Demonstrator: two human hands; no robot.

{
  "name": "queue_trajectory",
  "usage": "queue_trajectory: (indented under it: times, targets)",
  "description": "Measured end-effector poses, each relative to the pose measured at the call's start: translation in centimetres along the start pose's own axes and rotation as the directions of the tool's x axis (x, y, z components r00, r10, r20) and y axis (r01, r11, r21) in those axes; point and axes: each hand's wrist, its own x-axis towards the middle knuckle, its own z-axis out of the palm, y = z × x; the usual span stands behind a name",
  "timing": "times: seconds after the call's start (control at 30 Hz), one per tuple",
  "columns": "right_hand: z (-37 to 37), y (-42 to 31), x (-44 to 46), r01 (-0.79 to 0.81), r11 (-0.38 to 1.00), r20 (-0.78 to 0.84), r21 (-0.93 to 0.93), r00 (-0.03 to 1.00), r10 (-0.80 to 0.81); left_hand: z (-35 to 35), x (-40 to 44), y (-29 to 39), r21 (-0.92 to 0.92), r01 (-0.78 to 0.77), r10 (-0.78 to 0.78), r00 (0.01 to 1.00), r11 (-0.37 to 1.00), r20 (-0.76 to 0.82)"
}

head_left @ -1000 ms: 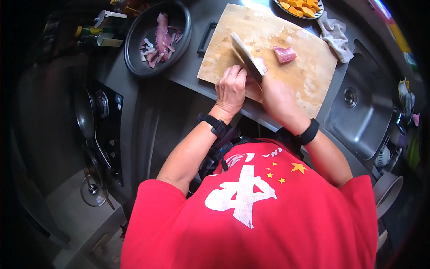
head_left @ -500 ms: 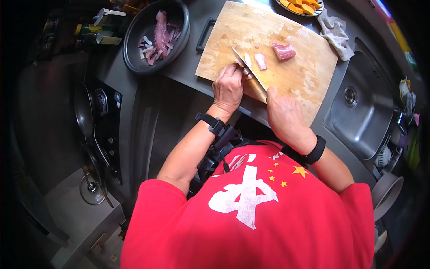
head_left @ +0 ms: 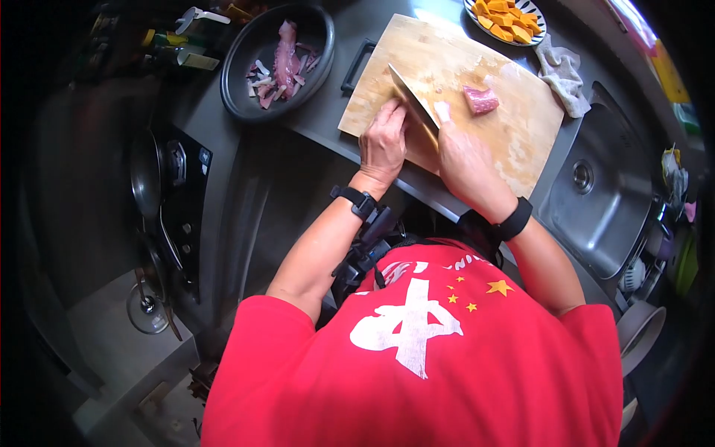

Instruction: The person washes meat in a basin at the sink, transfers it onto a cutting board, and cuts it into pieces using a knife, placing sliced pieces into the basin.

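Observation:
My right hand (head_left: 468, 158) is closed round the handle of a kitchen knife (head_left: 414, 101), its blade slanting up and left over the wooden cutting board (head_left: 417, 45). Just left of the blade, my left hand (head_left: 382, 141) presses its bent fingers on the board. Whatever lies under those fingertips is hidden. A small whitish piece (head_left: 442, 112) shows at the right hand's fingers, right of the blade. Farther right on the board lies a chunk of pink meat (head_left: 480, 100).
At the left, a dark bowl (head_left: 232, 74) holds a long strip of meat and several cut pieces. Orange chunks (head_left: 510, 16) fill a patterned plate at the back. A grey cloth (head_left: 562, 74) lies beside the board, near the steel sink (head_left: 596, 216). A pan (head_left: 145, 175) stands far left.
The knife has swung more upright, and my right hand has moved up and left over the board. My left hand stays near the board's lower left. The view has shifted slightly.

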Motion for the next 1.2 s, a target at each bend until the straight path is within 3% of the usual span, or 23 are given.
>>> queue_trajectory:
  times: [0.13, 0.2, 0.27, 0.33, 0.4, 0.43, 0.5, 0.63, 0.73, 0.8, 0.83, 0.97, 1.2]
  targets:
    - [-0.6, -0.2, -0.1, -0.048, 0.998, 0.074, -0.037, 0.996, 0.051, 0.6, 0.5, -0.8, 0.069, -0.095, 0.089, 0.992, 0.993, 0.086]
    - [-0.8, -0.6, -0.1, -0.019, 1.000, 0.030, 0.006, 0.999, 0.019, 0.9, 0.6, -0.9, 0.061, -0.120, 0.113, 0.989, 0.991, 0.100]
    - [0.8, -0.3, 0.6, 0.000, 1.000, -0.025, -0.002, 1.000, 0.000, 0.6, 0.5, -0.7, 0.170, -0.123, 0.104, 0.987, 0.978, 0.121]
    - [1.3, 0.2, 1.9, 0.040, 0.999, -0.119, -0.026, 0.992, -0.043, 0.8, 1.3, -1.2, 0.159, -0.147, 0.139, 0.989, 0.976, 0.059]
    - [1.2, 0.7, 1.8, 0.002, 1.000, -0.054, -0.012, 0.999, -0.003, 0.6, 1.1, -1.2, 0.127, -0.147, 0.140, 0.988, 0.981, 0.068]
    - [0.9, 0.7, 1.1, 0.008, 1.000, -0.058, -0.010, 0.998, -0.008, 0.3, 0.8, -1.2, 0.139, -0.116, 0.091, 0.981, 0.984, 0.171]
    - [0.2, 0.4, -0.2, 0.059, 0.996, 0.005, -0.062, 0.998, -0.059, 0.4, 0.3, -0.9, 0.119, -0.142, 0.125, 0.982, 0.983, 0.139]
    - [0.5, -0.3, -1.2, 0.103, 0.995, -0.022, -0.019, 0.994, -0.103, 0.7, -0.5, -0.4, 0.085, -0.201, 0.192, 0.976, 0.976, 0.107]
    - [0.5, 0.4, 0.5, 0.071, 0.997, -0.122, -0.005, 0.990, -0.071, 0.4, -0.3, -0.1, 0.124, -0.172, 0.150, 0.974, 0.977, 0.167]
    - [0.0, 1.7, 0.6, -0.156, 0.962, 0.084, 0.225, 0.987, 0.140, 0.5, -0.4, -0.1, 0.053, -0.190, 0.185, 0.979, 0.980, 0.082]
    - [-0.1, 2.1, 0.0, -0.192, 0.941, 0.069, 0.279, 0.981, 0.180, 0.6, -0.6, -0.2, 0.078, -0.202, 0.199, 0.979, 0.976, 0.053]
    - [-0.3, 2.1, -1.6, -0.098, 0.989, -0.070, 0.111, 0.992, 0.106, 0.6, -1.1, 0.0, 0.071, -0.164, 0.161, 0.986, 0.984, 0.041]
    - [-0.2, 0.6, -1.8, -0.103, 0.995, 0.032, 0.012, 0.994, 0.103, 0.9, -1.2, -0.4, 0.069, -0.144, 0.142, 0.989, 0.987, 0.031]
